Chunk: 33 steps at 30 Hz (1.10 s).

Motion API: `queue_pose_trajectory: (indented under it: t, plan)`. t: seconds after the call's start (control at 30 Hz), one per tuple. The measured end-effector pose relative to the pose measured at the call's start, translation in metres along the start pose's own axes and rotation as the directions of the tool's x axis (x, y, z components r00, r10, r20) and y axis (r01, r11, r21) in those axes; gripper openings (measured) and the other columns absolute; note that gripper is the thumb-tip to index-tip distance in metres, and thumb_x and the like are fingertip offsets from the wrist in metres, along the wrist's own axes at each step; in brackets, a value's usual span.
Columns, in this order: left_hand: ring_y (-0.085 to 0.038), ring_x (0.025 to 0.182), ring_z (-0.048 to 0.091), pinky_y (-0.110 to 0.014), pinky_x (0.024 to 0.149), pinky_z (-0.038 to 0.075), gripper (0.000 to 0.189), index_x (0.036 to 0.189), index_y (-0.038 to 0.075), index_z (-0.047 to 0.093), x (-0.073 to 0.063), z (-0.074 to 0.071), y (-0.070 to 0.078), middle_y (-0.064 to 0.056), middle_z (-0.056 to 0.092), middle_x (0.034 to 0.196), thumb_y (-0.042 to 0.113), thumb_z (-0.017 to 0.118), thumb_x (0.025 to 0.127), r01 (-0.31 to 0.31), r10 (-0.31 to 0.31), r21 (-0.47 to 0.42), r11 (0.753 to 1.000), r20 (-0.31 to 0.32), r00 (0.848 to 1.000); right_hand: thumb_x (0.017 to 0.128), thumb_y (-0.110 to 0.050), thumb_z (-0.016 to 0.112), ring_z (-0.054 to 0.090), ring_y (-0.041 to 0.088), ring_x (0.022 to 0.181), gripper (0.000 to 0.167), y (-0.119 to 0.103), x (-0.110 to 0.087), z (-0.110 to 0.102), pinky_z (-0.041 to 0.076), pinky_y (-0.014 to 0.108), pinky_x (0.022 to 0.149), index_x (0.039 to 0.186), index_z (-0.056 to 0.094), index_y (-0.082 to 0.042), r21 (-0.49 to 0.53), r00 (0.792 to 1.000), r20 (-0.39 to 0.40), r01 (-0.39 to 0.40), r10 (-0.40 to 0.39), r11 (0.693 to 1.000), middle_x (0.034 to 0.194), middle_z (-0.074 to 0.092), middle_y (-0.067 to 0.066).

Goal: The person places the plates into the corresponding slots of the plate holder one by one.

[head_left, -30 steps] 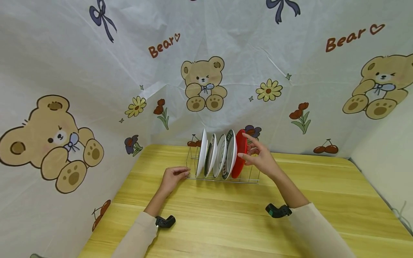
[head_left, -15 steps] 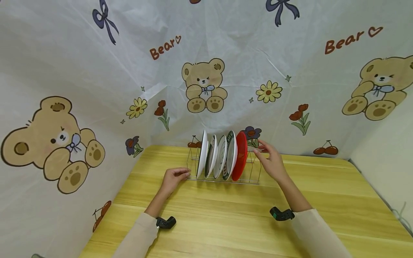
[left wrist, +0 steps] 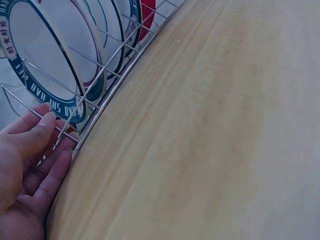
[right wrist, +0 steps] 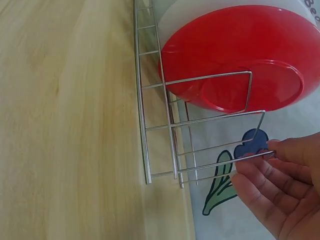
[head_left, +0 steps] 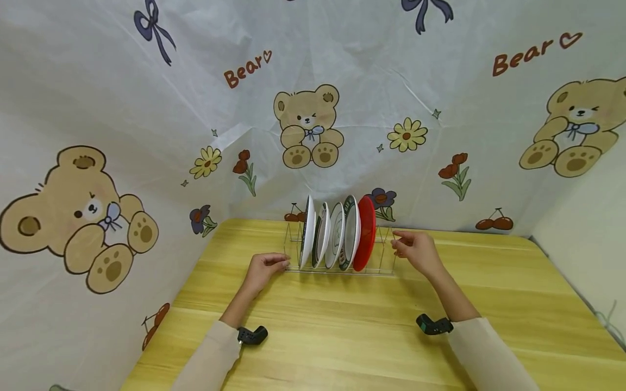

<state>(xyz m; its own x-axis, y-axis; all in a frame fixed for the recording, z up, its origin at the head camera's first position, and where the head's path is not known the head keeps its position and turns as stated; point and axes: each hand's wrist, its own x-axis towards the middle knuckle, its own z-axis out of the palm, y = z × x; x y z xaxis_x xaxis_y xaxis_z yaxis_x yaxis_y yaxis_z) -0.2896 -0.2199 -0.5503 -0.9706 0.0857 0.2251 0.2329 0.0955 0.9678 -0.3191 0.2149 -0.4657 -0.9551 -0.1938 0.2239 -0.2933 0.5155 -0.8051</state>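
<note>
A wire dish rack (head_left: 367,272) stands near the table's back edge, with several plates upright in its slots. At its right end of the row is a red plate (head_left: 364,233); left of that come white plates with dark patterned rims, such as the leftmost white plate (head_left: 307,233). My left hand (head_left: 261,271) pinches a wire at the rack's left end, thumb against fingers, as the left wrist view confirms. At the opposite end my right hand (head_left: 418,251) pinches the outermost wire loop (right wrist: 250,157) between thumb and forefinger, its other fingers loosely bent below.
The wooden table (head_left: 332,331) stretches in front of the rack and to its right. Behind it hangs a white cloth (head_left: 362,70) printed with bears and flowers. A thin cord (head_left: 608,320) lies by the right edge.
My right hand has left the red plate, moved right and down, and taken hold of the rack's right end. The red plate now leans in its slot. My left hand stays put.
</note>
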Motion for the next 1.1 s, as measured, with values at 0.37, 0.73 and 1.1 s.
queue_pose_trajectory:
  t: [0.37, 0.73, 1.1]
  plan:
    - [-0.032, 0.088, 0.074, -0.037, 0.076, 0.064, 0.017, 0.103, -0.004, 0.078, -0.009, 0.008, 0.005, -0.020, 0.075, 0.099, 0.008, 0.077, 0.091, 0.003, -0.017, 0.079, 0.997, 0.173, 0.985, 0.102, -0.008, 0.062, 0.074, 0.030, 0.073, 0.029, 0.015, 0.017, -0.006, 0.063, 0.027, 0.062, 0.120, 0.068, 0.014, 0.063, 0.999, -0.040, -0.026, 0.029, 0.998, 0.089, 0.072, 0.028]
    - [-0.030, 0.087, 0.074, -0.036, 0.071, 0.064, 0.015, 0.102, -0.003, 0.078, -0.029, 0.034, 0.015, -0.018, 0.075, 0.099, 0.008, 0.075, 0.092, 0.015, -0.033, 0.069, 0.997, 0.272, 0.962, 0.102, -0.014, 0.064, 0.072, 0.029, 0.070, 0.026, 0.027, 0.038, -0.006, 0.064, 0.031, 0.062, 0.108, 0.073, 0.010, 0.063, 0.994, -0.103, -0.018, 0.024, 0.998, 0.088, 0.070, 0.030]
    - [-0.019, 0.085, 0.073, -0.033, 0.071, 0.064, 0.028, 0.114, 0.000, 0.075, -0.029, 0.032, 0.020, -0.009, 0.076, 0.103, 0.019, 0.076, 0.094, -0.023, -0.026, 0.145, 0.989, 0.331, 0.943, 0.106, -0.025, 0.059, 0.069, 0.037, 0.084, 0.036, 0.034, 0.036, -0.009, 0.060, 0.020, 0.064, 0.116, 0.074, 0.005, -0.041, 0.987, -0.156, 0.043, -0.049, 0.998, 0.096, 0.072, 0.028]
